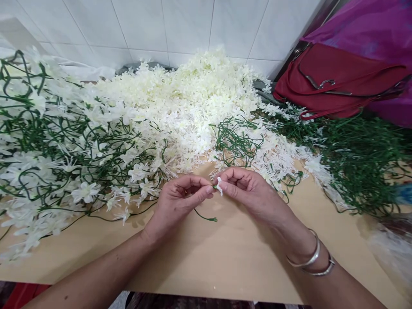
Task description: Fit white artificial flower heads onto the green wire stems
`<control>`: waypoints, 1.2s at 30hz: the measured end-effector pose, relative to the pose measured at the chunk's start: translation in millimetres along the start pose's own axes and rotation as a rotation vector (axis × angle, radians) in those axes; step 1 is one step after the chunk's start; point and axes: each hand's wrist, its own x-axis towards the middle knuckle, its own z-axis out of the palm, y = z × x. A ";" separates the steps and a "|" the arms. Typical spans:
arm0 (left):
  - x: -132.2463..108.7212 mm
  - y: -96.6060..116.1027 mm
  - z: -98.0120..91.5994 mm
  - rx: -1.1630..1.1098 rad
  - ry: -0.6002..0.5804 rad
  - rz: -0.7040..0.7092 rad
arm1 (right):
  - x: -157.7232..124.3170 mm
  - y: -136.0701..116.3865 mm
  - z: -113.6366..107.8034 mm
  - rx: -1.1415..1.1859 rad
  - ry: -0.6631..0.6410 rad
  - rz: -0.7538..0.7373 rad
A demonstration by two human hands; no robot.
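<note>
My left hand [178, 199] pinches a thin green plastic stem [204, 216] that curves down below its fingers. My right hand [249, 191] pinches a small white artificial flower [219, 186] at its fingertips. The two pinches meet at the stem's tip, just above the tan tabletop [225, 253]. Silver bangles [313, 259] circle my right wrist. Right behind the hands lies a big heap of loose white flowers [196, 107].
Finished green stems with white flowers [64, 150] spread over the left of the table. Bare green stems [360, 163] pile at the right, some [236, 139] on the heap. A red bag [337, 81] and purple cloth [370, 30] sit at the back right against a white tiled wall [144, 25].
</note>
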 end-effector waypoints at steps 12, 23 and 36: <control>-1.8 -5.8 0.1 0.105 -0.010 0.020 | -1.4 15.9 17.9 -0.098 0.111 -0.070; -0.1 -6.2 2.0 0.050 0.007 -0.012 | 5.7 25.1 16.5 -0.042 0.126 -0.055; -1.8 -13.7 -1.6 0.072 -0.002 0.032 | 11.8 33.9 6.7 0.080 0.109 -0.043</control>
